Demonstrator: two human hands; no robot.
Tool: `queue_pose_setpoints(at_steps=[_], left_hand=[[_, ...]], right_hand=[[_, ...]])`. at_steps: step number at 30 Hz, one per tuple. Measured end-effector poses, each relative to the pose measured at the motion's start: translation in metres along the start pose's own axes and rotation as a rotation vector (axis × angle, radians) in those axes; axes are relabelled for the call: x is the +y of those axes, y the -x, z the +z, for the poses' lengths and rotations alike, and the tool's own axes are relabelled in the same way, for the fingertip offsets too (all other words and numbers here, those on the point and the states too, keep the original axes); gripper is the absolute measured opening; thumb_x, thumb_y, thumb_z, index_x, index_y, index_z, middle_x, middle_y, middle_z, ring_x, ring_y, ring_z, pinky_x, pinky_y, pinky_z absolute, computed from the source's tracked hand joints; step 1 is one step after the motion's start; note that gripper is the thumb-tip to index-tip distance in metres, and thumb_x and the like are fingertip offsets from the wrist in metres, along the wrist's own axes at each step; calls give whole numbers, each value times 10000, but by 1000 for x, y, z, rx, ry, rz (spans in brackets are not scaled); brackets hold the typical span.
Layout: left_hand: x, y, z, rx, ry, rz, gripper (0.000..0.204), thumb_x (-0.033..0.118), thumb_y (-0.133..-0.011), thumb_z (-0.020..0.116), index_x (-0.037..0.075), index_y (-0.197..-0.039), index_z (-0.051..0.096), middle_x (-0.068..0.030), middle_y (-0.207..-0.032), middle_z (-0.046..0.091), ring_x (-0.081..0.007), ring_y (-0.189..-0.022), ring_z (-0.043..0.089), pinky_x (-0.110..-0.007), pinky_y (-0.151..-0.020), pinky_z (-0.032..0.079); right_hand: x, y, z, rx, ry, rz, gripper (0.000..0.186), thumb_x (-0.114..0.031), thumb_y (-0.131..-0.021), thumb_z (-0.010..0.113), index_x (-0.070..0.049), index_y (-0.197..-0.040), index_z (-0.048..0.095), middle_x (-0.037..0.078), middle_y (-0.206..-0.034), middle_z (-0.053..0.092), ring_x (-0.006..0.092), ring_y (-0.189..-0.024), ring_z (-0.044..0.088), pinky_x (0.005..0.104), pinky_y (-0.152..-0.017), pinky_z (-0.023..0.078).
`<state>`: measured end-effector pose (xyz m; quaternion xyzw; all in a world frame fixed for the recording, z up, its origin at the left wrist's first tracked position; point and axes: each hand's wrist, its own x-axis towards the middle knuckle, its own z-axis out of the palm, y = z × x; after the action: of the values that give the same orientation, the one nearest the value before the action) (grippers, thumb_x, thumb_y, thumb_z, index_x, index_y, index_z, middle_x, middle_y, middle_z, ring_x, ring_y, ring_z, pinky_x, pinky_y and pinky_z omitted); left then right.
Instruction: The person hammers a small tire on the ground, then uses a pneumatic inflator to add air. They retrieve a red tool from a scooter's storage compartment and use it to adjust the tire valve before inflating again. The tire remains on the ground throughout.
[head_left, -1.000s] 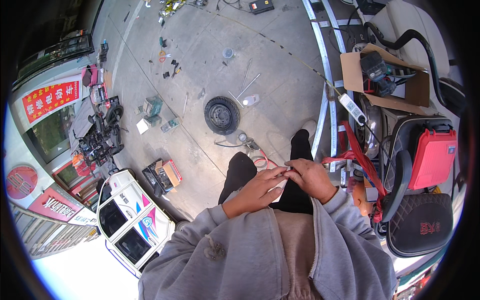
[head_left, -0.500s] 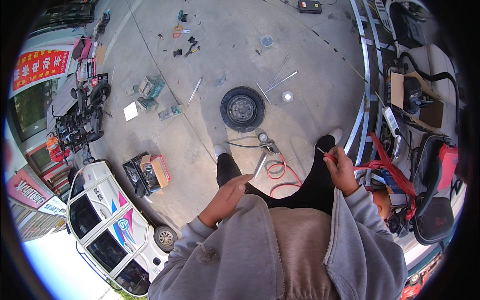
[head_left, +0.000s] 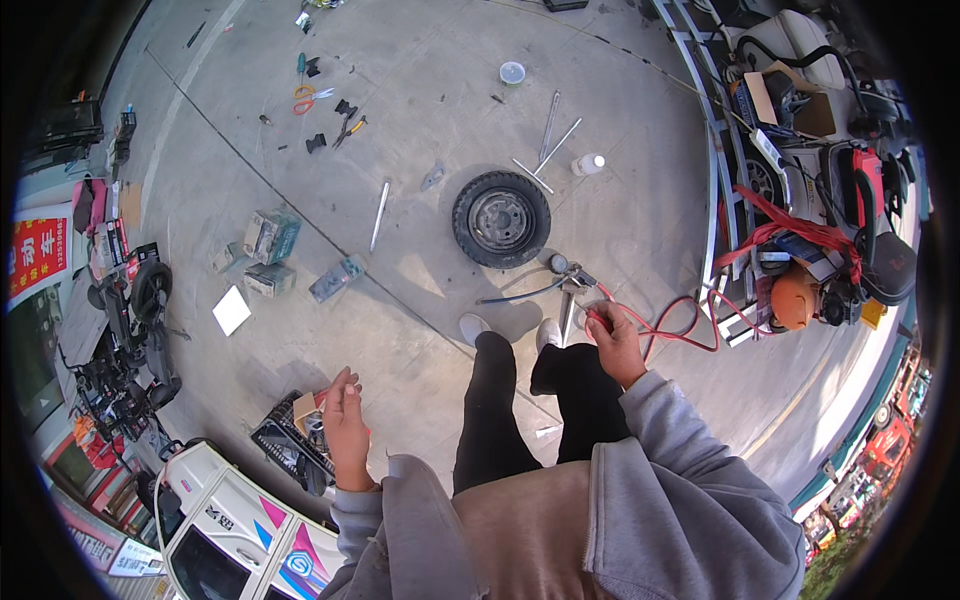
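Observation:
My left hand [head_left: 347, 430] is held out over the black crate [head_left: 285, 440] at the lower left, its fingers apart and nothing in them. Closed fingers of my right hand [head_left: 618, 345] hold a red-handled screwdriver [head_left: 597, 319], mostly hidden by the hand; its metal shaft is hard to make out now. Just beyond that hand, the tyre inflator with a round gauge [head_left: 559, 264] rests on the concrete, with a red air hose [head_left: 680, 318] looping to the right. A small black tyre on a metal rim [head_left: 501, 219] lies flat ahead of my feet.
Past the tyre lie a cross-shaped wrench [head_left: 545, 160], a white bottle [head_left: 589, 164] and a round tub [head_left: 512, 73]. Left of it are a metal bar [head_left: 380, 216], small boxes [head_left: 271, 236], scissors [head_left: 305, 97] and pliers [head_left: 350, 131]. A metal frame [head_left: 712, 150] borders the right; a white van [head_left: 215, 530] stands lower left.
My body has turned and stepped, bringing my feet closer together. The left hand has moved left, away from my leg to above the crate. The right hand still grips the screwdriver.

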<state>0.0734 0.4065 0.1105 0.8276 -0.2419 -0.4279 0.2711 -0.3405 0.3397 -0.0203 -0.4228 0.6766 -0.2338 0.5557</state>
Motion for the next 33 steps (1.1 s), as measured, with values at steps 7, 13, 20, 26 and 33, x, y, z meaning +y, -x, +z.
queue_pose_setpoints(at_steps=[7,13,20,26,33], left_hand=[[-79,-85,82,-320,-137,73,396,204,-1039,561,11,-1384,554,-142,-1220,663,-196,-1122,624,-323,-997,467],[-198,-262,216,-538,-431,122,337,140,-998,604,13,-1311,618,-136,-1147,693,-178,-1034,659,-307,-911,504],[-270,-407,357,-576,-849,1108,354,84,-889,671,42,-1240,653,-170,-1154,672,-330,-990,657,-371,-878,525],[-267,-466,435,-833,-1163,1319,231,45,-833,673,67,-1063,672,-123,-1005,654,-351,-959,644,-430,-820,531],[-265,-482,432,-906,-837,1365,124,27,-791,702,55,-905,662,-105,-888,647,-336,-858,644,-425,-742,524]], right_hand=[[129,-129,99,-25,176,-20,220,-196,-973,619,-13,-1095,627,172,-912,687,308,-847,674,394,-773,523],[267,-238,198,101,20,3,171,-136,-915,629,-18,-1034,661,206,-975,697,389,-919,667,452,-803,519],[346,-293,294,317,55,-205,148,-116,-893,657,-31,-1007,699,181,-929,651,379,-932,621,443,-839,502],[359,-305,308,408,214,-323,127,-107,-876,666,-20,-958,707,152,-896,632,350,-877,604,430,-820,491],[354,-309,320,431,191,-223,102,-99,-889,643,-18,-927,693,154,-881,615,361,-884,596,442,-812,485]])
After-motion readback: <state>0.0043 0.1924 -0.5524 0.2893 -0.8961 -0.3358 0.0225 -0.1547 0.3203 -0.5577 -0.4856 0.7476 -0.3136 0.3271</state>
